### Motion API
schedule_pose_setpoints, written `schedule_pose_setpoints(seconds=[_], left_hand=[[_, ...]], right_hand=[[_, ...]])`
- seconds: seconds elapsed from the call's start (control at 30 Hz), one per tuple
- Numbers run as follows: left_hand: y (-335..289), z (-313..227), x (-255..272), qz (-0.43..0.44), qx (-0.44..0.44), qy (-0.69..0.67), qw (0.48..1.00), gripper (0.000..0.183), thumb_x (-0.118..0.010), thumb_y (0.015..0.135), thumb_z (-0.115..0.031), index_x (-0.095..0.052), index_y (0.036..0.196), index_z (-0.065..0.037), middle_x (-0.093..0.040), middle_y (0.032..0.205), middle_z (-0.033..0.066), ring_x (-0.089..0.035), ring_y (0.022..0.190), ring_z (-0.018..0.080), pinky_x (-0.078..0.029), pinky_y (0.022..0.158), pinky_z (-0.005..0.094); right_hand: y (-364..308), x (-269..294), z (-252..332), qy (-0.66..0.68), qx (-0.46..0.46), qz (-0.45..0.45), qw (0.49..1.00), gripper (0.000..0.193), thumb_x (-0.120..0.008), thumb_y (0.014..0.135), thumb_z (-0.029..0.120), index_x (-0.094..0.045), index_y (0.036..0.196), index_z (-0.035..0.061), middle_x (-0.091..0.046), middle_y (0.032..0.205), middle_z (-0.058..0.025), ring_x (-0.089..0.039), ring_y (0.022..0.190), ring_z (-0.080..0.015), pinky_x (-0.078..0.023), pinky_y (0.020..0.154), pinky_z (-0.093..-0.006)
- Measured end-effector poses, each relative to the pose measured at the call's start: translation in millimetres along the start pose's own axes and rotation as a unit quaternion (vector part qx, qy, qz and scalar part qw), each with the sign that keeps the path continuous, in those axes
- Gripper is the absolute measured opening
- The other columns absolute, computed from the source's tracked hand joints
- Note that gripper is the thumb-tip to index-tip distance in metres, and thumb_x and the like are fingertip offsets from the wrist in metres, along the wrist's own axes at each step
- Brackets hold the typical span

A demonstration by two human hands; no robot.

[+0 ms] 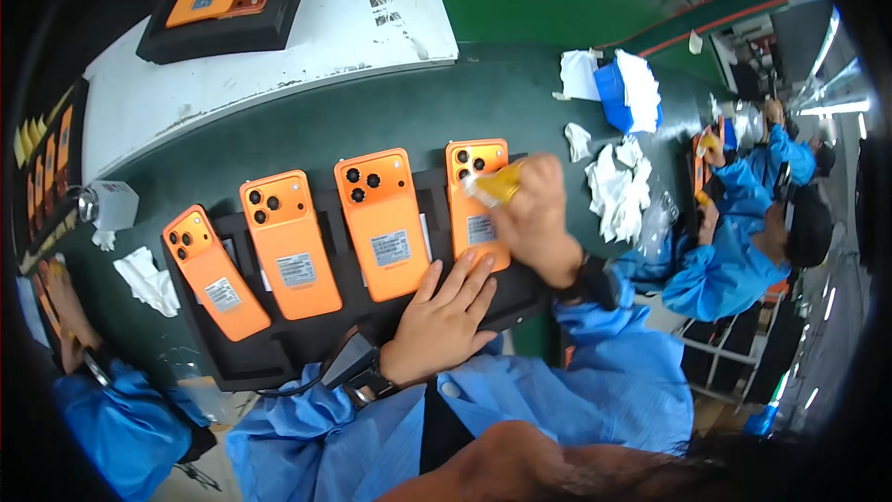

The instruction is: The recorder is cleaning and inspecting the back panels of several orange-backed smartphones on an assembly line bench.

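Observation:
Several orange smartphones, camera side up with grey labels, stand in a row in a black foam tray [265,363]. My left hand [446,321] lies flat, fingers spread, over the lower edge of the rightmost smartphone [478,209]. My right hand [539,223] is closed above that phone's camera area, yellow covers apparently on its fingertips. A small white wipe [470,188] shows at those tips, close to the lenses. Left of it lie another phone [379,209], a third phone [293,265] and a smaller-looking one [218,284].
Crumpled white wipes [618,191] and a blue bin [613,98] stand at the right. A white tissue [147,281] and a bottle [111,204] are at the left. A white board [279,74] carries another foam tray [223,33]. Co-workers in blue [725,270] sit right and left.

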State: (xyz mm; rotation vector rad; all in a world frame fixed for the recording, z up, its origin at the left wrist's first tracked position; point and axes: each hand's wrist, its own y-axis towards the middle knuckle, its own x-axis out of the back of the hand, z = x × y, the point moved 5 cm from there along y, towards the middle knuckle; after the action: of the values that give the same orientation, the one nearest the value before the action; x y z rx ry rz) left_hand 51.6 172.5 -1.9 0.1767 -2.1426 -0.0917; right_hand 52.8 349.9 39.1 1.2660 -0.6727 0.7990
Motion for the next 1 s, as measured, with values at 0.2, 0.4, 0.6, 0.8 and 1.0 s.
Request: schedule_pose_setpoints(seconds=[0.2, 0.4, 0.6, 0.8, 1.0], left_hand=[[-5, -4, 8, 0.009, 0.005, -0.012, 1.0, 0.067, -0.07, 0.079, -0.048, -0.061, 0.132, -0.008, -0.042, 0.154, 0.0118, -0.032, 0.147, 0.0317, -0.023, 0.116, 0.0547], [-4, -6, 0, 0.014, 0.012, -0.007, 1.0, 0.067, -0.069, 0.081, -0.047, -0.06, 0.134, -0.007, -0.04, 0.155, 0.0128, -0.027, 0.149, 0.0328, -0.018, 0.118, 0.0546], [3, -2, 1, 0.028, -0.015, -0.031, 0.999, 0.065, -0.07, 0.082, -0.046, -0.06, 0.134, -0.006, -0.041, 0.154, 0.0137, -0.029, 0.147, 0.0342, -0.026, 0.115, 0.0552], [-12, -3, 12, 0.009, -0.004, -0.02, 1.0, 0.065, -0.069, 0.083, -0.045, -0.06, 0.134, -0.006, -0.04, 0.154, 0.0142, -0.029, 0.147, 0.0343, -0.025, 0.115, 0.0553], [-8, -9, 15, 0.011, -0.003, -0.011, 1.0, 0.067, -0.07, 0.082, -0.045, -0.058, 0.134, -0.005, -0.04, 0.154, 0.0155, -0.029, 0.147, 0.037, -0.024, 0.115, 0.0571]], right_hand=[[33, -11, -7, -0.009, -0.045, -0.012, 0.999, 0.017, -0.073, 0.07, 0.015, -0.075, 0.087, 0.0124, -0.058, 0.086, -0.0059, -0.055, 0.09, -0.0293, -0.039, 0.087, -0.05], [11, -14, 18, -0.083, 0.004, 0.003, 0.997, 0.017, -0.075, 0.066, 0.021, -0.074, 0.08, 0.0121, -0.061, 0.087, -0.0053, -0.058, 0.089, -0.0282, -0.039, 0.094, -0.0591], [-26, -19, 3, -0.144, -0.059, 0.014, 0.988, 0.02, -0.076, 0.07, 0.021, -0.078, 0.09, 0.0186, -0.059, 0.094, -0.0075, -0.056, 0.091, -0.0302, -0.037, 0.094, -0.0613], [16, -16, -15, -0.083, -0.093, -0.002, 0.992, 0.015, -0.074, 0.073, 0.024, -0.074, 0.081, 0.0114, -0.06, 0.09, -0.0089, -0.057, 0.093, -0.0307, -0.033, 0.1, -0.0633], [26, -17, 3, -0.107, -0.053, 0.021, 0.993, 0.015, -0.072, 0.076, 0.023, -0.073, 0.078, 0.008, -0.062, 0.093, -0.0076, -0.057, 0.095, -0.0284, -0.031, 0.103, -0.0629]])
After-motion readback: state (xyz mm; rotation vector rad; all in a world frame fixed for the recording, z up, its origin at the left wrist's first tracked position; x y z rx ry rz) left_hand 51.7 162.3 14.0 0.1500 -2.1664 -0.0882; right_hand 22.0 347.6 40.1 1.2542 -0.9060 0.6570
